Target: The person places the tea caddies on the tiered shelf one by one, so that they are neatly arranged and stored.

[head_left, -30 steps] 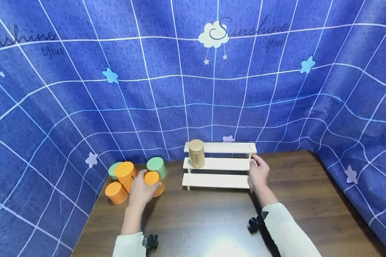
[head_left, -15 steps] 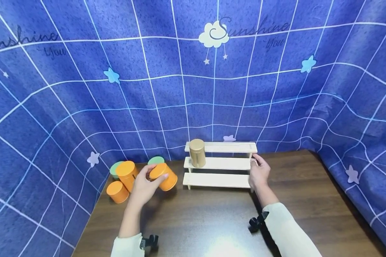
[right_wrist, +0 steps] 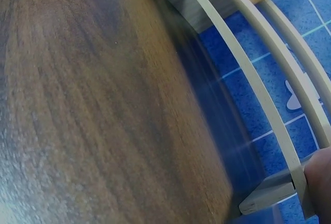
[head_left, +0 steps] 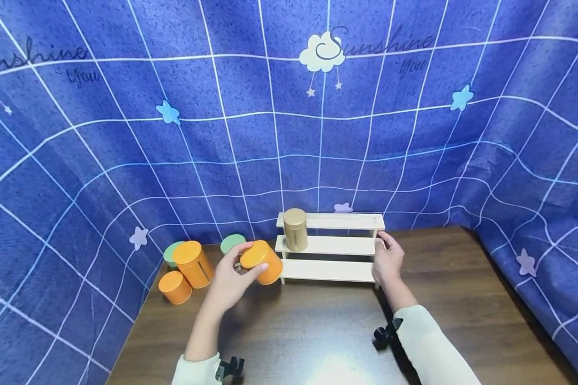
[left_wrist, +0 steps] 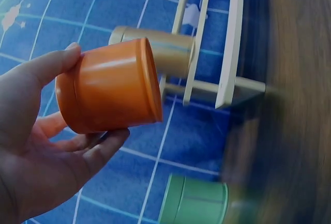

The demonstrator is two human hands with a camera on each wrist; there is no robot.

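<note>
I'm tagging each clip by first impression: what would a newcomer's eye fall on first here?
Probably the bright orange canister, held tilted in the left hand near the left end of the pale three-tier rack. Next, the lone gold canister on the left of the middle tier, while the right hand holds the rack's right end. Behind everything spreads a vivid blue cloth with white grid lines.

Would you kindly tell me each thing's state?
Held tin: tilted, lifted, closed
Left hand: gripping held tin
Rack: standing
Right hand: gripping rack
Gold tin: upright, closed
Tall orange tin: upright, closed
Small orange tin: upright, closed
Left green tin: closed
Right green tin: upright, closed
</note>
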